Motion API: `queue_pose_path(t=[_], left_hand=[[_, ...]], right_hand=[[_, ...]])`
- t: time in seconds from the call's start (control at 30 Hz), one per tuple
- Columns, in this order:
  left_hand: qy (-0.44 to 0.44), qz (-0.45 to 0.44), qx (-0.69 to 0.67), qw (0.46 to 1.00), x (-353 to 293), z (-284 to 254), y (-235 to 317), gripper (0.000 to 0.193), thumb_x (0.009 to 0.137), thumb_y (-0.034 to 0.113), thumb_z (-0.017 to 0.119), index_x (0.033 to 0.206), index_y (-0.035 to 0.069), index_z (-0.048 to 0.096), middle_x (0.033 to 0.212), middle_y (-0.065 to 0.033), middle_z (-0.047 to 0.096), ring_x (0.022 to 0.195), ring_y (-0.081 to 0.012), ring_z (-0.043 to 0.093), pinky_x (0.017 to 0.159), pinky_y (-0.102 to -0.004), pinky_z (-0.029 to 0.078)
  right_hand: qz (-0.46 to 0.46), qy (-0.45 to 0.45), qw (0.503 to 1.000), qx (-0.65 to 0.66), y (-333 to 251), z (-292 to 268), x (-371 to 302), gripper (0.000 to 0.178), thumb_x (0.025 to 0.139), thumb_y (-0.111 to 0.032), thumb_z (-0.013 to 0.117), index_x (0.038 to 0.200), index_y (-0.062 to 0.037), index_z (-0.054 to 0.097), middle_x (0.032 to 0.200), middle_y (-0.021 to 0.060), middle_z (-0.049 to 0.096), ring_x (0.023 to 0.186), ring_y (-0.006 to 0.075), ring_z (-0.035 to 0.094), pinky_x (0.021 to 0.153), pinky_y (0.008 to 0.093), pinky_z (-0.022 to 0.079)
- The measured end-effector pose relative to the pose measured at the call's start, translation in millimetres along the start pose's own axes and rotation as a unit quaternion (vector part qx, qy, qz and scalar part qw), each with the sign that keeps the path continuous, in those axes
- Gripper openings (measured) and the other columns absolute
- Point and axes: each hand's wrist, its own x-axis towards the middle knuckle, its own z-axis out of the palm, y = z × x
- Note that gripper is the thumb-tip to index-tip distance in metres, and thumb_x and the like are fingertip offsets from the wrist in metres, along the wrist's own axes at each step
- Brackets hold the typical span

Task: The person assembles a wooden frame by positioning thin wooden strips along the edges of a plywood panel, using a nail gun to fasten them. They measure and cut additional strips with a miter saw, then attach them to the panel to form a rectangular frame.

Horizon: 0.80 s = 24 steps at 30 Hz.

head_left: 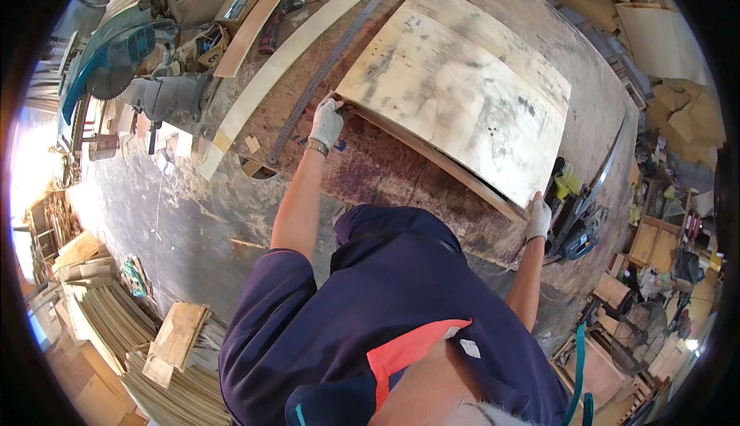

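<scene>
A wide, pale plywood panel with dark stains lies tilted across the workbench. Along its near side runs a thick edge with a dark gap under the top sheet. My left hand, in a light work glove, is closed on the panel's left corner. At the near right corner my right hand, gloved too, grips the edge, its fingertips partly hidden. Just left of the panel lies a long metal ruler. Beside that is a long pale wood strip.
A red and black cordless drill rests at the far left, near a teal circular-blade saw. Right of the panel are a black and blue power tool and something yellow. Stacked wood strips stand at the lower left.
</scene>
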Motion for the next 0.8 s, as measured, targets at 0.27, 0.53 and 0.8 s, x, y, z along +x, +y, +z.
queue_pose_path(t=[0.27,0.53,0.8], left_hand=[[-0.059,0.063,0.067,0.994,3,-12,20,0.017,0.108,0.007,0.045,0.119,0.006,0.057,0.11,-0.0069,0.066,0.096,-0.0237,0.065,0.086,-0.042,0.056],[0.053,0.062,0.011,0.997,3,5,11,0.045,0.106,0.004,0.046,0.151,0.008,0.046,0.128,-0.0096,0.064,0.108,-0.0253,0.064,0.088,-0.0425,0.054],[-0.043,0.225,0.285,0.931,6,7,25,0.026,0.098,0.001,0.05,0.118,-0.003,0.066,0.113,-0.0099,0.07,0.096,-0.0201,0.067,0.09,-0.0336,0.054]], right_hand=[[0.005,-0.017,0.999,0.049,8,10,6,0.055,0.102,-0.047,0.062,0.111,0.0062,0.071,0.095,0.0041,0.067,0.08,0.014,0.057,0.069,0.0314,0.047],[0.036,-0.032,0.993,0.108,37,21,3,0.052,0.102,-0.049,0.062,0.117,0.0002,0.07,0.096,0.006,0.069,0.072,0.0145,0.061,0.056,0.0312,0.048],[0.035,0.019,0.997,0.062,28,24,-16,0.056,0.101,-0.053,0.06,0.116,-0.0006,0.072,0.089,0.0015,0.067,0.075,0.012,0.058,0.06,0.0302,0.048]])
